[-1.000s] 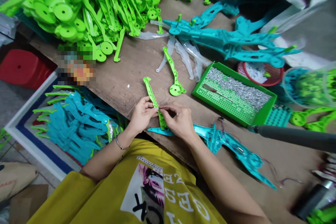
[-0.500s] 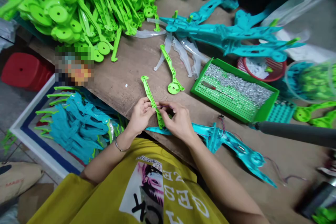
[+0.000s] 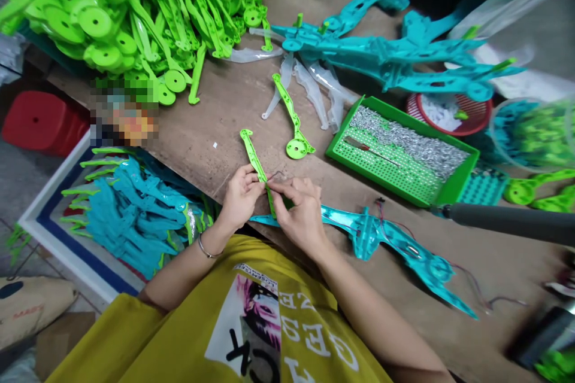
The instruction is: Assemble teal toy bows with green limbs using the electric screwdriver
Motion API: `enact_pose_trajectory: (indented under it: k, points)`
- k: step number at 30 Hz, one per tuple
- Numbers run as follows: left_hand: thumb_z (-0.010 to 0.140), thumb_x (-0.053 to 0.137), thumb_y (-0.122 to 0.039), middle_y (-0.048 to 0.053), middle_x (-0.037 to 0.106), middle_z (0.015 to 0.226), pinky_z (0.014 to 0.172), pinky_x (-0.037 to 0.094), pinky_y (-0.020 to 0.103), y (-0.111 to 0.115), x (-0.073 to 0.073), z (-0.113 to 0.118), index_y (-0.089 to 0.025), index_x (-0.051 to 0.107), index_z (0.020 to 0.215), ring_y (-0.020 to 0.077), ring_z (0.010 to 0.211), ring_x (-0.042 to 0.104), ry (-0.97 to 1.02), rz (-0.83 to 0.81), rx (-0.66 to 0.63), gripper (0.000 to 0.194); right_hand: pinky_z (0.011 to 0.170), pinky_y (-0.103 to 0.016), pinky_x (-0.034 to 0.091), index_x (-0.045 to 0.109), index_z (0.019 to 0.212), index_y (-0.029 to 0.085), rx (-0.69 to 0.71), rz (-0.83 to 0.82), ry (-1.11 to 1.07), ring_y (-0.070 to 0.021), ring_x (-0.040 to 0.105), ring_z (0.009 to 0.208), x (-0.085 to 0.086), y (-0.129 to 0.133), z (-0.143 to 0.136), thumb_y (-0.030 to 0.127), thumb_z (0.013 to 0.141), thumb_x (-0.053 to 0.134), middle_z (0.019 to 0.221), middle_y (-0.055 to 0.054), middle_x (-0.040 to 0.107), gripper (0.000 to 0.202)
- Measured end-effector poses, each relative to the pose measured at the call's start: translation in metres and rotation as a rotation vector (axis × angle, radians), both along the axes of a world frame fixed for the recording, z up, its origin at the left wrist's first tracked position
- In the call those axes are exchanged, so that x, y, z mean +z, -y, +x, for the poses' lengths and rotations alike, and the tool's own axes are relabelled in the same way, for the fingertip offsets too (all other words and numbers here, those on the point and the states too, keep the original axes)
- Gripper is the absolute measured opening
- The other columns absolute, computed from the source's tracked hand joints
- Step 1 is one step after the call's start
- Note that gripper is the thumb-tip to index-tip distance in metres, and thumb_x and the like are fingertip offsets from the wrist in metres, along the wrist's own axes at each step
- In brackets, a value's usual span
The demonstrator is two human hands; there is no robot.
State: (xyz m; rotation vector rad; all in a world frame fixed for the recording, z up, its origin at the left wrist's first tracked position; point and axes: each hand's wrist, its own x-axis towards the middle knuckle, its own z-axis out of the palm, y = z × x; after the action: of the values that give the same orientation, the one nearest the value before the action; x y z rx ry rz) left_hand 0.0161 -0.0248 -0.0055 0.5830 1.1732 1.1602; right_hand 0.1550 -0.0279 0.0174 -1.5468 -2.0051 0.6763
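L hand point(image 3: 241, 198) gripping 1 green part point(image 3: 254, 160) approx. mid-length, hooked end up & away, lower end over 1 long blue piece point(image 3: 366, 240); can't tell if those two touch. R hand point(image 3: 297, 212) has thumb & fingertips pinched right at the same part; exact grip unclear. 1 thin dark wire point(image 3: 277, 173) shows by the R fingertips.

Long blue piece lies along the near edge of the tabletop point(image 3: 197, 146), L tip at that edge; red/dark leads point(image 3: 471, 284) trail off its R end. Grey bar point(image 3: 507, 222) juts in from R, just beyond it.

Past the hands: 1 spare green part point(image 3: 296, 148), disc end nearest, well w/in reach, not touching the held one. Open room L of it, w/ 1 white scrap point(image 3: 214, 145); narrower gap R, btwn it & 1 green tray point(image 3: 458, 182). Tray: 1 screwdriver point(image 3: 357, 145), silver bits point(image 3: 413, 137) too many to count.

Farther: clear strips point(image 3: 309, 91), min. 4; 1 red basket point(image 3: 481, 115) just behind tray; 1 clear tub point(image 3: 534, 158) next to it. Far L, big green pile point(image 3: 148, 18), uncountable; far R, stacked blue pcs point(image 3: 359, 57), 2+, overlapping.
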Motion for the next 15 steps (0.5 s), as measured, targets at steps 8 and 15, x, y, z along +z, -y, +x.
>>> enact_pose_trajectory:
  k: [8, 15]
  points:
    - [0.073, 0.076, -0.025, 0.007, 0.073, 0.099, 0.090, 0.055, 0.034, 0.0009, -0.0011, 0.0004, -0.017, 0.054, 0.114, 0.0191, 0.095, 0.071, 0.011, -0.007, 0.010, 0.047, 0.082, -0.038, 0.033, 0.072, 0.111, 0.023, -0.026, 0.012, 0.020, -0.0207, 0.056, 0.084, -0.0039, 0.0050, 0.0013, 0.024, 0.093, 0.056, 0.087, -0.004, 0.070, 0.024]
    - [0.077, 0.074, -0.026, 0.007, 0.073, 0.099, 0.096, 0.054, 0.037, 0.0023, 0.0008, 0.0001, -0.017, 0.053, 0.114, 0.0196, 0.096, 0.072, -0.079, 0.014, 0.001, 0.043, 0.080, -0.040, 0.030, 0.071, 0.112, 0.024, 0.099, 0.132, 0.176, -0.0210, 0.050, 0.081, -0.0050, 0.0040, -0.0026, 0.020, 0.094, 0.051, 0.081, -0.005, 0.066, 0.027]
